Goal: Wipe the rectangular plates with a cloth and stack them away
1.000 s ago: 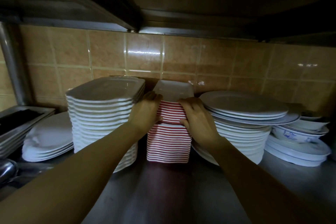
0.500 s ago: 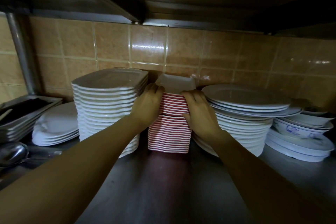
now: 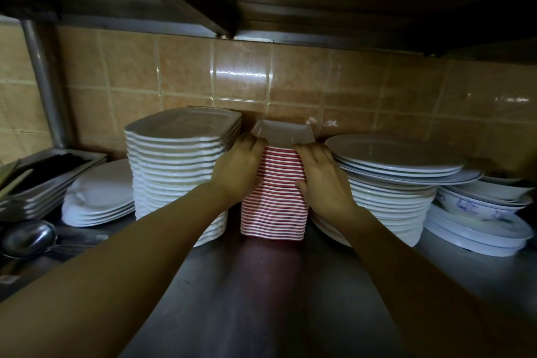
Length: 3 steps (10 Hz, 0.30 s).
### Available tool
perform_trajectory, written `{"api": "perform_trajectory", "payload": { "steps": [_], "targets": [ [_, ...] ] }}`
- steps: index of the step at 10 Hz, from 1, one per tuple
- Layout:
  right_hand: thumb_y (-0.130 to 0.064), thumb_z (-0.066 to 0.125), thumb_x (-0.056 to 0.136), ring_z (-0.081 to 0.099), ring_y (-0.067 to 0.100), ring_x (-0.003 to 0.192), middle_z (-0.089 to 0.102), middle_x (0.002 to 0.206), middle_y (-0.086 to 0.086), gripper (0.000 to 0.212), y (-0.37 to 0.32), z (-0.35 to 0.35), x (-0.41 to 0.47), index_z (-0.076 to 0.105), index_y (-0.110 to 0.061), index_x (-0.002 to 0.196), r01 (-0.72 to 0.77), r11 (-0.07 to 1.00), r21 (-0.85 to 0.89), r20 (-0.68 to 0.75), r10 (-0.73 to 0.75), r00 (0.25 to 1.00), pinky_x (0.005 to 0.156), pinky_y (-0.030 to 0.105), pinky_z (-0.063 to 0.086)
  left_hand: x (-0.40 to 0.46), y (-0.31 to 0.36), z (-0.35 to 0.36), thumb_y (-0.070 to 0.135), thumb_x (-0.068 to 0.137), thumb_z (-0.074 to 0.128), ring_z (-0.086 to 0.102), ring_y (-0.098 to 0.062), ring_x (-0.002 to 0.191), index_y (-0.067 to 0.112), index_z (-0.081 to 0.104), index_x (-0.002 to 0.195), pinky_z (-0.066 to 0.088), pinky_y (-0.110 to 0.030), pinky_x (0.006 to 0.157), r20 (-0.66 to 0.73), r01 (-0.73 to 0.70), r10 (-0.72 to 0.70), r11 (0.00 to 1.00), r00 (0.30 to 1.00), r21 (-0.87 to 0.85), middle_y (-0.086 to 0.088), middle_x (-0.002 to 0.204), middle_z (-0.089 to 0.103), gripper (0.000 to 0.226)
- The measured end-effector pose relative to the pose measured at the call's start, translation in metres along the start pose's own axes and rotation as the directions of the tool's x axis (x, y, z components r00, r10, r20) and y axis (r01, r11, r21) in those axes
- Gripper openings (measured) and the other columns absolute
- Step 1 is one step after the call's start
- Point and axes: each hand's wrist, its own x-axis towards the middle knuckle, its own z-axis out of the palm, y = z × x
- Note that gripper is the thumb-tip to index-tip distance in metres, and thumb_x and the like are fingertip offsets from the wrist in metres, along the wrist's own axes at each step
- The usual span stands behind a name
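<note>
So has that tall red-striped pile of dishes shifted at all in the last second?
No. The red-striped stack sits between the same two white plate stacks; only the camera moved.

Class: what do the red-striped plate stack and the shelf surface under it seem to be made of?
Red-striped plate stack: probably glazed ceramic or melamine; smooth white top, red edges; cannot tell which. Shelf surface: looks like brushed stainless steel, grey with dull reflections.

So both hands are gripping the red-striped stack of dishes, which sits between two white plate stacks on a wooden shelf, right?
Not quite: the shelf is metal, not wooden, as the head view shows. The rest holds: the left hand and right hand grip the red-striped stack, which sits between the left white stack and the right white stack.
</note>
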Motion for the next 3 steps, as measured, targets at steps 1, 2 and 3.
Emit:
{"api": "perform_trajectory", "payload": {
  "steps": [1, 2, 3],
  "targets": [
    [-0.018, 0.065, 0.081, 0.031, 0.021, 0.133, 0.039, 0.142, 0.005, 0.065, -0.004, -0.005, -0.005, 0.035, -0.019, 0.139, 0.026, 1.0, 0.014, 0.004, -0.026, 1.0, 0.107, 0.031, 0.028, -0.006, 0.002, -0.005, 0.024, 0.076, 0.073, 0.032, -0.027, 0.133, 0.012, 0.03, 0.143, 0.041, -0.037, 0.095, 0.024, -0.02, 0.019, 0.999, 1.0, 0.045, -0.01, 0.143, 0.037, 0.081],
    [-0.027, 0.069, 0.076, 0.023, 0.025, 0.137, 0.029, 0.147, 0.008, 0.08, -0.006, -0.017, -0.015, 0.027, -0.019, 0.144, 0.029, 1.0, 0.002, 0.036, -0.029, 0.999, 0.111, 0.036, 0.024, -0.027, 0.001, -0.014, 0.024, 0.072, 0.075, 0.03, -0.028, 0.135, 0.011, 0.025, 0.146, 0.041, -0.039, 0.097, 0.007, -0.029, 0.029, 1.0, 1.0, 0.01, -0.01, 0.148, 0.031, 0.09],
    [-0.031, 0.071, 0.074, 0.02, 0.027, 0.137, 0.026, 0.148, 0.01, 0.086, -0.01, -0.025, -0.026, 0.025, -0.019, 0.145, -0.005, 1.0, -0.006, 0.061, 0.005, 0.998, 0.111, 0.039, 0.025, -0.045, -0.001, -0.019, 0.025, 0.072, 0.076, 0.028, -0.027, 0.137, 0.01, 0.025, 0.146, 0.043, -0.04, 0.098, -0.002, -0.004, 0.004, 0.999, 1.0, -0.047, -0.011, 0.15, 0.027, 0.091]
  ]
}}
